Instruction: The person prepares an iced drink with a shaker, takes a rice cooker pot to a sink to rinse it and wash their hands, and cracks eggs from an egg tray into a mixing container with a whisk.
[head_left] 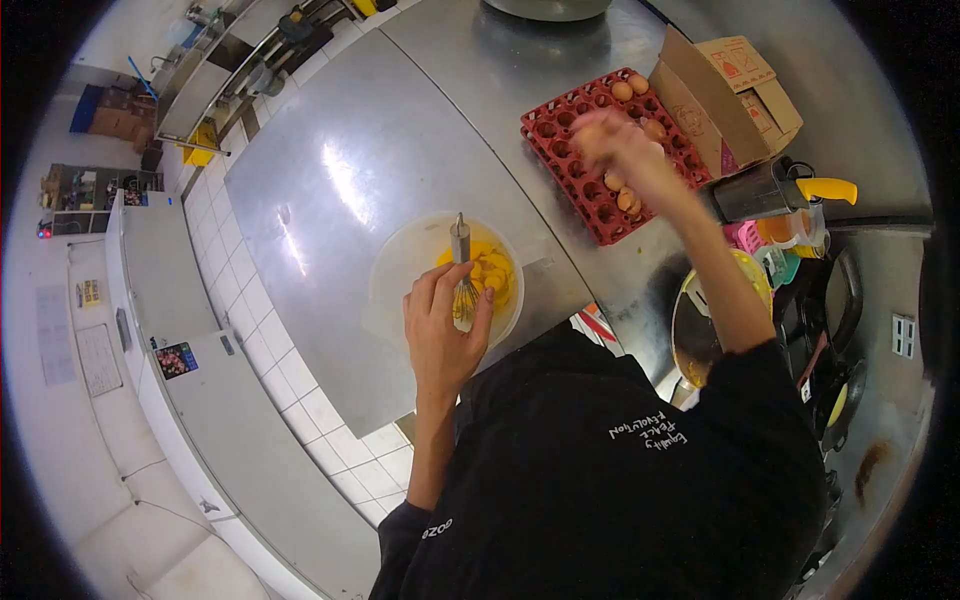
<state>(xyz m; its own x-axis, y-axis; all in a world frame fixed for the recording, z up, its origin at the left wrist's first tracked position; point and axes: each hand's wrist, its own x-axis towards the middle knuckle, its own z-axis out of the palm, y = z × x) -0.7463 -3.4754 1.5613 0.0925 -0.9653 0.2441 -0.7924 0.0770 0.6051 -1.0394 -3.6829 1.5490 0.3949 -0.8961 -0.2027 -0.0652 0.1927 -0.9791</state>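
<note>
A whisk [461, 240] stands in a pale bowl [515, 325] with several yellow yolks [492, 272] in it. My left hand [442, 318] is at the bowl's near side, its thumb and fingers closed around the lower part of the whisk. Over a red egg tray [605, 228] is my right hand [628, 152], blurred by motion, with what looks like a brown egg [591, 138] in its fingers. Several brown eggs [622, 91] sit in the tray, and many of its hollows hold none.
An open cardboard box [735, 110] stands behind the tray. To its right are a dark container [735, 197] with a yellow-handled tool [828, 190] and some tubs. A pot [693, 330] is beside my right forearm. The metal table [330, 220] has an edge at the left.
</note>
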